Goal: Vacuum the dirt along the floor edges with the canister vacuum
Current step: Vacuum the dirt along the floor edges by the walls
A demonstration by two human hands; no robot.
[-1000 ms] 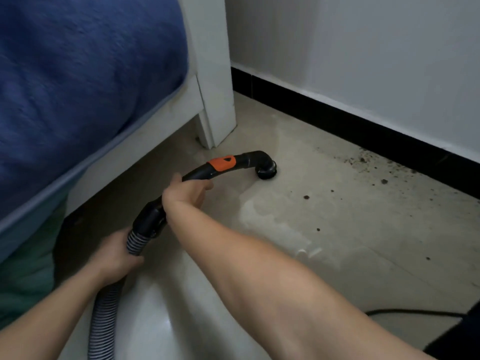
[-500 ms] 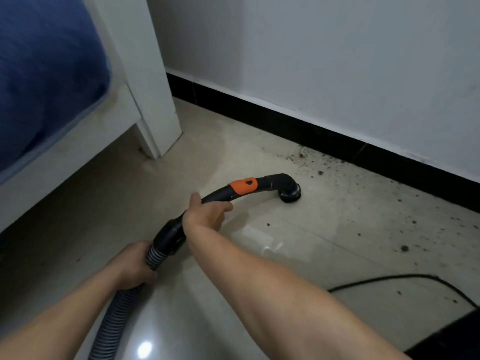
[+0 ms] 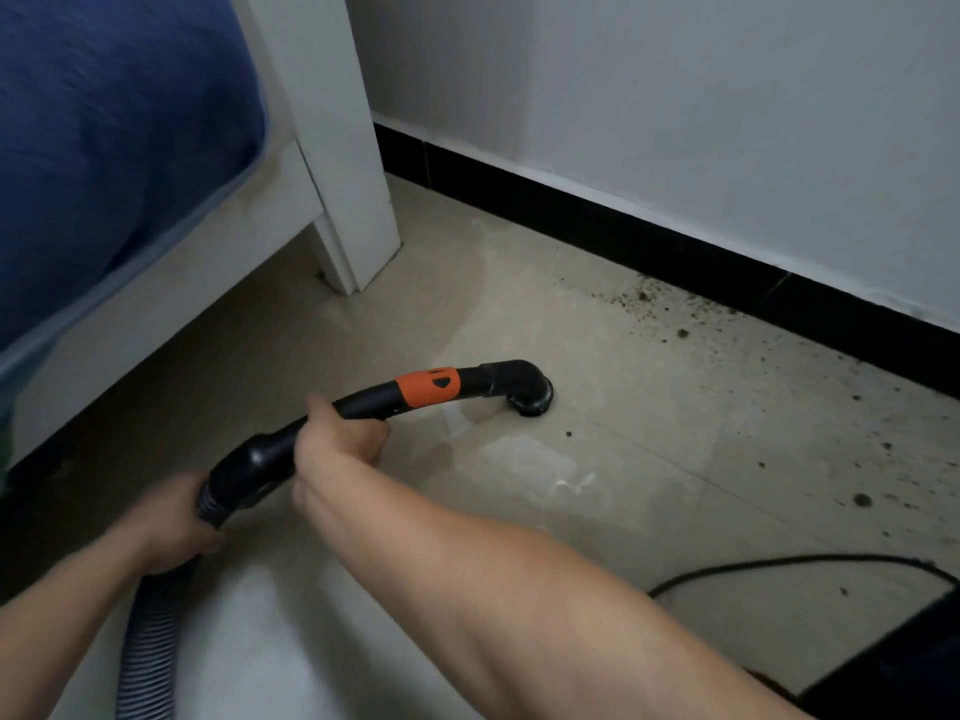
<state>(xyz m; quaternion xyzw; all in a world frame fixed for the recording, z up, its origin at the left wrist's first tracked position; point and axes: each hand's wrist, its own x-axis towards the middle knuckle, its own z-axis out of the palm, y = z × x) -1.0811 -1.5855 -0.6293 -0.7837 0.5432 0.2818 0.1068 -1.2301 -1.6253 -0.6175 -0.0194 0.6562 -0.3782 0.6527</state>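
Drawn back from the dirt [image 3: 644, 298] since the earlier frame, the nozzle [image 3: 530, 400] rests on the floor [image 3: 649, 459], short of its edge at the black baseboard [image 3: 571, 220], with the white bed leg [image 3: 353, 200] to its left. A black cord [image 3: 779, 560] lies at the near right. The wand [image 3: 426, 386] runs lower left to upper right, mouth down. The right hand [image 3: 337, 441] grips the wand; the left hand [image 3: 166, 527] grips the hose [image 3: 148, 646].

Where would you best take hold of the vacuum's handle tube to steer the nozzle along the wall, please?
Grip the curved handle tube just behind the orange collar, from the near side and over the top, as the right hand does: it arches clear of the floor there, leaving room beneath. The left hand holds the hose cuff.
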